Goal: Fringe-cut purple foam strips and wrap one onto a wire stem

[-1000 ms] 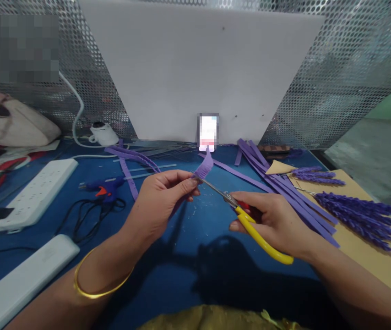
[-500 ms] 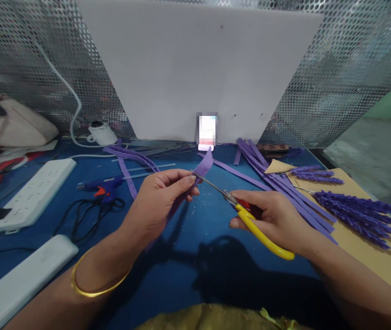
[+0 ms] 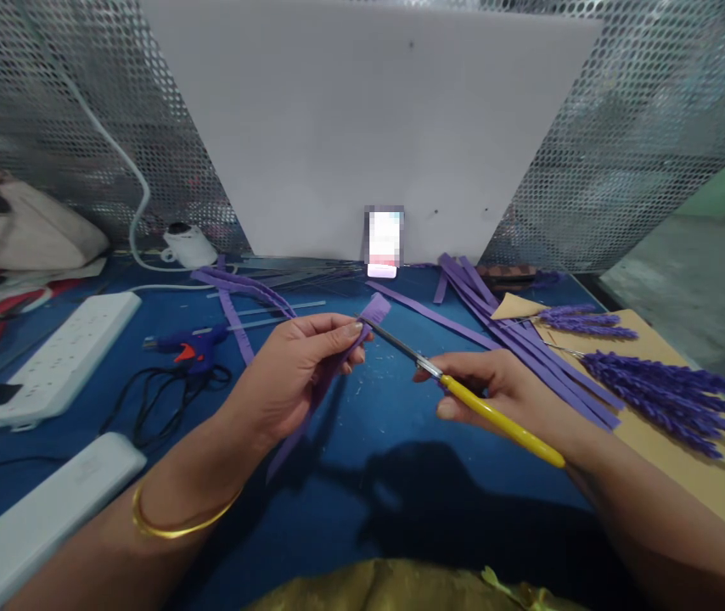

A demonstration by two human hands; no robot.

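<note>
My left hand (image 3: 292,369) pinches a narrow purple strip (image 3: 376,309) between thumb and fingertips. The strip's fringed end sticks up past the thumb, and its longer part hangs below the palm. In my right hand (image 3: 506,386) is a pair of scissors (image 3: 496,416) with yellow handles. Their blades lie across the strip right beside my left thumb tip. Whether the blades are fully together cannot be made out. Small clippings dot the blue table below.
Purple strips (image 3: 515,339) and lavender-like stems (image 3: 655,395) lie at right, the stems on brown paper (image 3: 649,484). A lit phone (image 3: 384,242) leans on the white board (image 3: 362,127). At left are a blue glue gun (image 3: 200,346), its cord and a power strip (image 3: 60,361).
The scissor handles have come closer together and the blades look narrower. The strip's raised end has tipped down and looks shorter. My left hand has barely moved.
</note>
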